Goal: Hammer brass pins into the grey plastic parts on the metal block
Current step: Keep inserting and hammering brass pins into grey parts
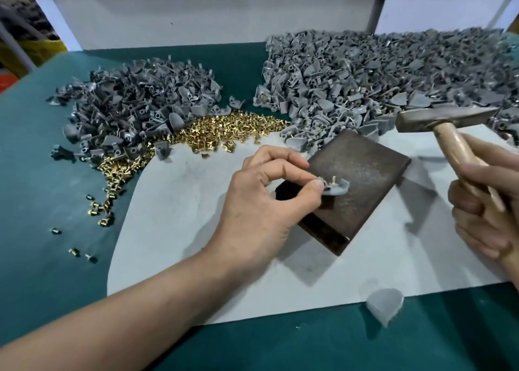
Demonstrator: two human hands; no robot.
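Observation:
A dark metal block (362, 174) lies on a pale sheet in the middle of the table. My left hand (261, 199) pinches a grey plastic part (338, 187) on the block's left side, and a brass pin (334, 179) stands upright in that part. My right hand (488, 207) grips the wooden handle of a hammer (443, 120), whose steel head hangs raised above and to the right of the block. A loose heap of brass pins (222, 134) lies behind my left hand.
A heap of grey plastic parts (134, 109) sits at the back left, and a bigger heap of grey parts (393, 75) fills the back right. The pale sheet (174, 230) covers the green table top (42, 174). One grey part (384, 304) lies at the sheet's front edge.

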